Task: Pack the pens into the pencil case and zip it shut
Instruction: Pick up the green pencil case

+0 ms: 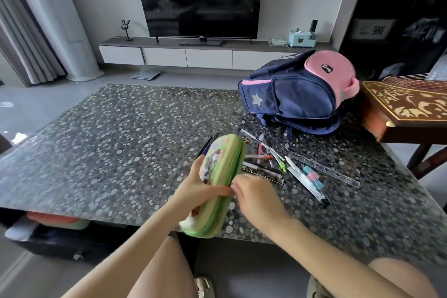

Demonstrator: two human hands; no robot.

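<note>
A green hard-shell pencil case point(223, 159) with a cartoon print stands on its edge near the front of the pebble-patterned table point(121, 133). My left hand point(197, 185) grips its printed side. My right hand point(251, 190) pinches something small at the zip seam on the case's right edge; the zip pull itself is hidden by my fingers. Several pens point(263, 168) lie loose on the table just right of the case, along with a white pen point(306, 180) and a clear ruler point(321, 168). A dark pen point(208, 144) pokes out behind the case.
A navy and pink backpack point(297, 94) lies at the table's far right. A carved wooden instrument point(406, 109) juts in from the right edge. A blue-pink eraser-like item point(313, 176) lies among the pens. A television stands beyond the table.
</note>
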